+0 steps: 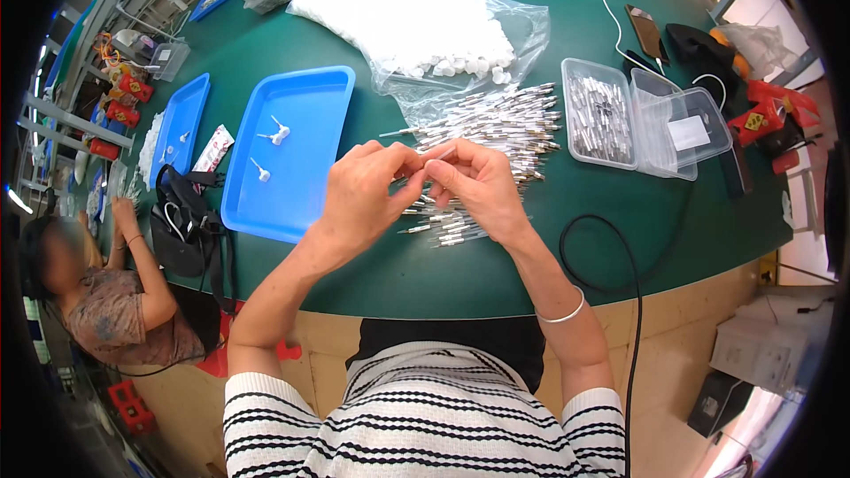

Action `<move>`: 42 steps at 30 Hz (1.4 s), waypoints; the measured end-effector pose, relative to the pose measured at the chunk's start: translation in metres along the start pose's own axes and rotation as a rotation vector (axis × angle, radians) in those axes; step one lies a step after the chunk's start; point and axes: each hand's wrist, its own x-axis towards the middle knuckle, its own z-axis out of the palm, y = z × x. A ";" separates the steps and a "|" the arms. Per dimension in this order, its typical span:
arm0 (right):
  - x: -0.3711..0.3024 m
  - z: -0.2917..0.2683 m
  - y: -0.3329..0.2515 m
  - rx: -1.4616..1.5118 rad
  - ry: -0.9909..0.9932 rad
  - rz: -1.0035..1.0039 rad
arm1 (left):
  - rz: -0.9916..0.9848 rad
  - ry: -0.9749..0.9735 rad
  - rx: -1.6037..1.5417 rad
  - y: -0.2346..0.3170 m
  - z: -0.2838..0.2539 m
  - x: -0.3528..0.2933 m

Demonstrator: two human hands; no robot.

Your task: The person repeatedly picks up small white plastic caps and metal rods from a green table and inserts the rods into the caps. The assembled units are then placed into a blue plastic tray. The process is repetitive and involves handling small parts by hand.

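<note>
My left hand [365, 188] and my right hand [481, 186] meet fingertip to fingertip above the table, both closed in a pinch. A short stretch of a thin rod [445, 154] shows at my right fingers; what my left fingertips pinch is too small and covered to name. Beneath and beyond the hands spreads a heap of slim metal-and-white rods [509, 128]. To the left lies a blue tray [292, 179] with white pieces on thin stems [280, 133] in it. A large clear bag of small white plastic parts [416, 18] lies open behind the heap.
A clear plastic box of rods [602, 115] stands right, its lid [699, 128] beside it. A black cable [639, 301] loops over the table's right edge. A black bag [181, 221] and another blue tray [188, 115] lie left, near a seated co-worker [115, 301]. A phone [646, 31] lies far right.
</note>
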 end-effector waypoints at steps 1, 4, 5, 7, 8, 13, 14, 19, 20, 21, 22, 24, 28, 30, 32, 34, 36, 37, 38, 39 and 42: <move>-0.001 0.001 -0.005 0.018 0.025 -0.032 | -0.021 -0.012 -0.092 -0.001 0.000 0.004; 0.001 -0.004 -0.012 0.021 0.232 -0.218 | -0.150 -0.050 -0.308 -0.021 0.009 0.031; 0.003 -0.007 -0.017 0.052 0.307 -0.257 | -0.213 -0.059 -0.357 -0.034 0.012 0.041; 0.006 -0.014 -0.022 0.194 0.379 -0.317 | 0.008 0.004 0.046 -0.072 0.034 0.066; 0.006 -0.020 -0.025 0.261 0.418 -0.349 | 0.121 0.039 0.241 -0.087 0.047 0.080; 0.008 -0.033 -0.017 0.444 0.406 -0.314 | 0.126 -0.189 0.666 -0.105 0.070 0.117; 0.008 -0.034 -0.016 0.452 0.412 -0.313 | 0.132 -0.214 0.702 -0.106 0.072 0.118; 0.010 -0.029 -0.017 0.417 0.404 -0.315 | 0.163 -0.088 0.680 -0.109 0.072 0.115; 0.010 -0.028 -0.016 0.400 0.396 -0.319 | 0.164 -0.065 0.682 -0.110 0.072 0.114; 0.010 -0.024 -0.018 0.390 0.388 -0.326 | 0.155 -0.043 0.635 -0.112 0.068 0.110; 0.010 -0.023 -0.017 0.375 0.367 -0.316 | 0.142 -0.021 0.585 -0.112 0.062 0.104; 0.010 -0.024 -0.015 0.336 0.333 -0.296 | 0.000 0.022 0.332 -0.099 0.052 0.091; 0.008 -0.017 -0.016 0.243 0.315 -0.295 | -0.369 0.025 -0.527 -0.038 0.023 0.049; 0.005 -0.009 -0.016 0.256 0.278 -0.253 | -0.486 -0.030 -0.838 -0.021 0.017 0.022; 0.003 -0.003 -0.012 0.272 0.245 -0.204 | -0.555 -0.058 -1.087 -0.016 0.018 0.006; 0.002 0.001 -0.008 0.289 0.228 -0.162 | -0.646 -0.075 -1.266 -0.023 0.024 -0.003; 0.003 0.004 -0.003 0.247 0.221 -0.178 | -0.730 -0.084 -1.452 -0.023 0.027 -0.006; 0.004 0.003 0.002 0.214 0.208 -0.187 | -0.734 -0.090 -1.507 -0.025 0.029 -0.008; 0.004 0.002 0.005 0.182 0.196 -0.196 | -0.733 -0.096 -1.518 -0.025 0.029 -0.009; 0.004 0.001 0.005 0.171 0.203 -0.188 | -0.732 -0.103 -1.529 -0.024 0.027 -0.009; 0.005 0.004 0.004 0.157 0.221 -0.174 | -0.765 -0.111 -1.552 -0.029 0.028 -0.015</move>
